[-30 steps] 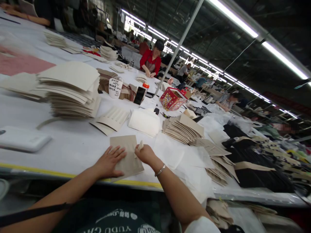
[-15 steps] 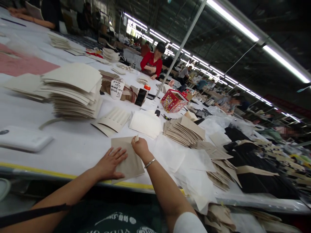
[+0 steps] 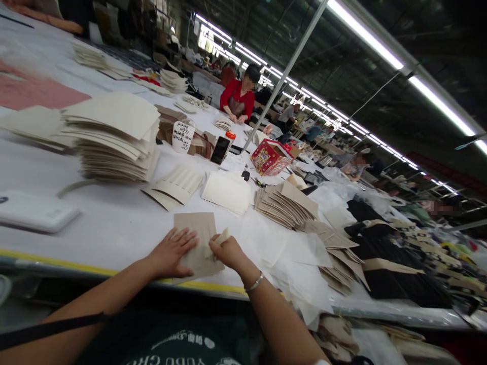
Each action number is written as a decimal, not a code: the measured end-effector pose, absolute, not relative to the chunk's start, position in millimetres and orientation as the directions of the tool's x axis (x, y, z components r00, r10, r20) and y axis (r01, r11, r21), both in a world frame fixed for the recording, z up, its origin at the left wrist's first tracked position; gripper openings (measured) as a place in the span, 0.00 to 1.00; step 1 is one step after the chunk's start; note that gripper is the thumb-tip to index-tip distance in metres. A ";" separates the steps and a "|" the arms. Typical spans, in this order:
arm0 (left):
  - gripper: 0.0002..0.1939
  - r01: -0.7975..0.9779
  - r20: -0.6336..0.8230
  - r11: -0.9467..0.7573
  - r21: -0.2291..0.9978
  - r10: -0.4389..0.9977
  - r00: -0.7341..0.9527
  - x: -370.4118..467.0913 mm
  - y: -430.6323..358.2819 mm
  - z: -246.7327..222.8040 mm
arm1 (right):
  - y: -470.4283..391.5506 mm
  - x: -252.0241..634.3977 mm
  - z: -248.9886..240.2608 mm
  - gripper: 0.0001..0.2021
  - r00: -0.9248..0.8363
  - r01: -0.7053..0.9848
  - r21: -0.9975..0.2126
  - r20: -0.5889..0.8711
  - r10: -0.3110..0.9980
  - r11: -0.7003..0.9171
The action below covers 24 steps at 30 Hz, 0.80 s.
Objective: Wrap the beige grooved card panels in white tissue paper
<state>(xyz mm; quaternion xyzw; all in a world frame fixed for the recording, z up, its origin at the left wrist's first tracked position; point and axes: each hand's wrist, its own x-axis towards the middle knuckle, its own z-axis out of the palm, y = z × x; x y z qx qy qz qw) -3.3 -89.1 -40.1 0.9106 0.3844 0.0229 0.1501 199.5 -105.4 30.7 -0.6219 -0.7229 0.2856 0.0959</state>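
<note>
A beige fabric-like panel (image 3: 201, 225) lies flat at the front edge of the white table. My left hand (image 3: 173, 253) rests on its left part, fingers spread and palm down. Over the panel's right side, my right hand (image 3: 228, 251) is closed around a small cream-coloured flat piece (image 3: 222, 236); its exact kind is hard to make out. The lower end of that piece meets the panel's surface. Just beyond lie a stack of white sheets (image 3: 226, 192) and a few beige panels with stitched-looking lines (image 3: 175, 187).
At the left stand a tall stack of beige panels (image 3: 114, 137) and a white flat device (image 3: 36, 210). A phone (image 3: 219, 150), a red box (image 3: 271, 157) and a metal pole (image 3: 285, 73) are farther back. More beige panels (image 3: 285, 203) and black material (image 3: 403, 274) lie right. A person in red (image 3: 238, 99) works opposite.
My right hand has moved down and to the right over the panel with the cream piece, which now shows more. My left hand stays spread on the panel.
</note>
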 end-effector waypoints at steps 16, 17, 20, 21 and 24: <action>0.51 0.755 -0.053 -0.587 0.291 0.778 0.626 -2.9 -93.5 -44.1 | -140.1 187.3 27.1 0.12 -0.300 0.940 -0.225 -0.191 0.935 0.256; 0.52 0.766 -0.056 -0.577 0.282 0.788 0.614 -2.6 -93.5 -45.6 | -138.9 187.1 26.0 0.12 -0.295 0.940 -0.231 -0.186 0.937 0.250; 0.52 0.766 -0.056 -0.586 0.265 0.783 0.619 -2.1 -93.0 -47.3 | -111.6 177.6 21.0 0.12 -0.227 0.949 -0.248 -0.112 0.968 0.193; 0.52 0.762 -0.056 -0.593 0.262 0.778 0.625 -2.3 -92.9 -47.0 | -98.0 172.5 19.7 0.12 -0.188 0.953 -0.256 -0.080 0.979 0.162; 0.53 0.763 -0.075 -0.591 0.263 0.776 0.627 -2.7 -93.2 -44.5 | -62.0 157.5 18.9 0.13 -0.080 0.956 -0.286 -0.033 0.996 0.067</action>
